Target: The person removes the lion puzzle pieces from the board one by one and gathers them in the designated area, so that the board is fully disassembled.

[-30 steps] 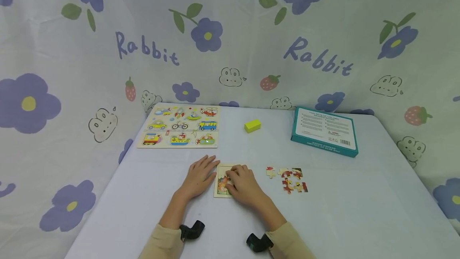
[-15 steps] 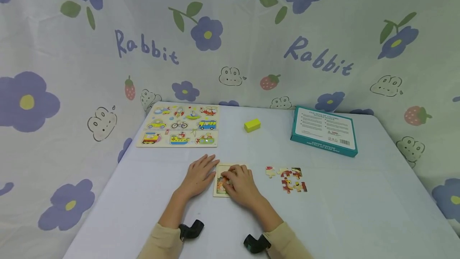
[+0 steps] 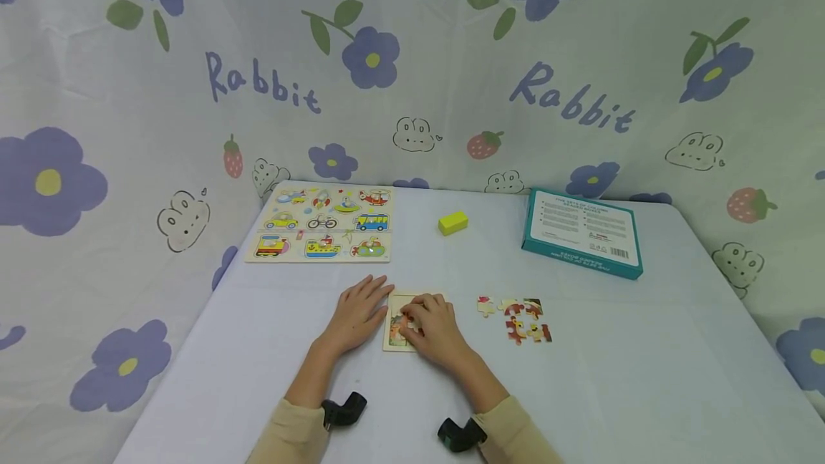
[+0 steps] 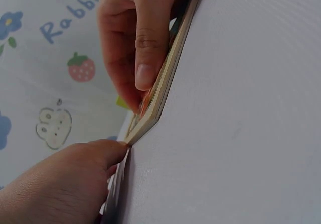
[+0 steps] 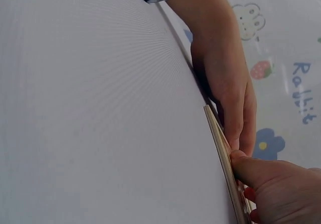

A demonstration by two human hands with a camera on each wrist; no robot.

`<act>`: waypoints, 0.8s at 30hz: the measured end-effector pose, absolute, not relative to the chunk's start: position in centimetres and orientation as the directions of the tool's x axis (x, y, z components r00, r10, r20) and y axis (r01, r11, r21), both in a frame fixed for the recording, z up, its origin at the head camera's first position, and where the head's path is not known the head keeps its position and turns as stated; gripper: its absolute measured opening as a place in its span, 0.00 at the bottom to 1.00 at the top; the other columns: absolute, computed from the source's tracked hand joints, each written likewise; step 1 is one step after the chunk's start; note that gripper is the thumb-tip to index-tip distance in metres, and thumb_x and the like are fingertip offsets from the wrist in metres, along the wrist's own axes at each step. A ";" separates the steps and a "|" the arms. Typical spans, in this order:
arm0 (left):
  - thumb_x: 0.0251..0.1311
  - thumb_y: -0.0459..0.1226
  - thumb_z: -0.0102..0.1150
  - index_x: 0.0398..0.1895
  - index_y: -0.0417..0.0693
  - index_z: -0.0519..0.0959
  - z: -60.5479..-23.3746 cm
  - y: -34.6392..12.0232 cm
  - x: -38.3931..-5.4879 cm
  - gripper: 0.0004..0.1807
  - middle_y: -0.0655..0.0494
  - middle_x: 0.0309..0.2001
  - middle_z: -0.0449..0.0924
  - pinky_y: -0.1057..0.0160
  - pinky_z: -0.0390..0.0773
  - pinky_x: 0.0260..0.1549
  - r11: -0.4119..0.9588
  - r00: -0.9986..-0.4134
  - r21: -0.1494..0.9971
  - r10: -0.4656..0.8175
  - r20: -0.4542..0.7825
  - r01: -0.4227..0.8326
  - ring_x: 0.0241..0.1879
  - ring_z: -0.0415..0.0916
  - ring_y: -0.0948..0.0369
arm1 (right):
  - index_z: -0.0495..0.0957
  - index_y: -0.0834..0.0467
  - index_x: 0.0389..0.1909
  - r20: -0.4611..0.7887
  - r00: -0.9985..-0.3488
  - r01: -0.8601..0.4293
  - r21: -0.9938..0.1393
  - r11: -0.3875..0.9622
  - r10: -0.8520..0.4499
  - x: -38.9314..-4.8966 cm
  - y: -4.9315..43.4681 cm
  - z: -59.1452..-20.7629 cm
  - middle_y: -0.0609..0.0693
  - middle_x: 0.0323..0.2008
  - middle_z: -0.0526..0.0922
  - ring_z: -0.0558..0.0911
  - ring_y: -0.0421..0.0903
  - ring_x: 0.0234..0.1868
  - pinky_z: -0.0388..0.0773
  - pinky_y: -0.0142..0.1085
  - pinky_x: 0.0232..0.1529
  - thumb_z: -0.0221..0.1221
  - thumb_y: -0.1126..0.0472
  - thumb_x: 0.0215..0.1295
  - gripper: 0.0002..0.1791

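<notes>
Counting one left hand (image 3: 353, 315) and one right hand (image 3: 438, 331), totalling two. Recording two beige sleeves (image 3: 291, 434) and two black wrist cameras (image 3: 345, 409). Listing one wooden jigsaw tray (image 3: 399, 303). Finding at least five loose jigsaw pieces (image 3: 515, 331), not confirming an exact figure owing to small size. Noting one vehicle puzzle board (image 3: 297, 253), bearing ten vehicle pictures (image 3: 372, 223). Tallying one yellow block (image 3: 453, 223), one teal box (image 3: 580, 231) and one white-covered table (image 3: 644, 371). On one patterned backdrop (image 3: 445, 77) in the head view, reading two complete "Rabbit" inscriptions (image 3: 538, 82) and counting three strawberry prints (image 3: 483, 145).
</notes>
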State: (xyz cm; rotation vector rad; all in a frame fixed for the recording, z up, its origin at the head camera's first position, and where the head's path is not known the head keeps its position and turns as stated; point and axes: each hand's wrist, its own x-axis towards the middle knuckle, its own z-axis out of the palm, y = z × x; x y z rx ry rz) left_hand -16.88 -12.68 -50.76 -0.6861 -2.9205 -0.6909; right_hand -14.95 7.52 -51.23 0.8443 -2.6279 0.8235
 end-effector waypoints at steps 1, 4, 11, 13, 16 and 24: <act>0.66 0.43 0.47 0.64 0.52 0.66 -50.8 -12.7 -16.9 0.23 0.53 0.67 0.59 0.44 0.50 0.60 0.801 -0.899 0.411 0.408 0.159 0.436 0.67 0.48 0.51 | 0.78 0.53 0.42 0.391 -0.804 -0.592 -0.448 0.670 -0.449 -15.0 7.5 -51.2 0.47 0.43 0.73 0.67 0.45 0.42 0.63 0.41 0.40 0.65 0.52 0.53 0.16; 0.65 0.43 0.48 0.64 0.52 0.67 -50.8 -12.7 -16.9 0.23 0.52 0.66 0.59 0.44 0.51 0.59 0.797 -0.897 0.414 0.409 0.167 0.440 0.67 0.49 0.51 | 0.77 0.52 0.43 0.371 -0.818 -0.573 -0.467 0.673 -0.439 -15.0 7.5 -51.3 0.46 0.41 0.74 0.67 0.44 0.41 0.63 0.41 0.40 0.66 0.51 0.52 0.18; 0.65 0.43 0.49 0.63 0.51 0.68 -50.9 -12.7 -17.0 0.23 0.52 0.66 0.60 0.43 0.52 0.59 0.788 -0.891 0.415 0.414 0.188 0.454 0.67 0.50 0.50 | 0.75 0.51 0.44 0.398 -0.812 -0.578 -0.453 0.678 -0.426 -14.9 7.5 -51.4 0.44 0.38 0.77 0.69 0.44 0.41 0.62 0.40 0.39 0.66 0.51 0.51 0.19; 0.65 0.42 0.49 0.63 0.51 0.68 -50.9 -12.7 -17.0 0.23 0.52 0.66 0.60 0.43 0.52 0.59 0.788 -0.890 0.415 0.414 0.190 0.455 0.67 0.50 0.50 | 0.75 0.50 0.43 0.417 -0.803 -0.589 -0.449 0.672 -0.425 -14.9 7.4 -51.5 0.42 0.36 0.77 0.69 0.43 0.40 0.62 0.39 0.38 0.67 0.52 0.51 0.18; 0.65 0.42 0.48 0.63 0.51 0.68 -50.8 -12.7 -16.9 0.23 0.52 0.66 0.60 0.43 0.52 0.59 0.789 -0.891 0.416 0.412 0.188 0.452 0.67 0.50 0.50 | 0.74 0.51 0.40 0.443 -0.791 -0.603 -0.446 0.661 -0.423 -15.0 7.3 -51.6 0.40 0.30 0.76 0.69 0.41 0.36 0.63 0.38 0.37 0.66 0.57 0.52 0.15; 0.65 0.43 0.48 0.63 0.51 0.67 -50.8 -12.7 -16.9 0.23 0.52 0.66 0.60 0.43 0.52 0.59 0.792 -0.895 0.419 0.410 0.174 0.444 0.67 0.50 0.51 | 0.74 0.52 0.35 0.491 -0.779 -0.612 -0.462 0.642 -0.390 -14.9 7.3 -51.5 0.39 0.26 0.76 0.69 0.38 0.32 0.63 0.38 0.36 0.63 0.62 0.54 0.09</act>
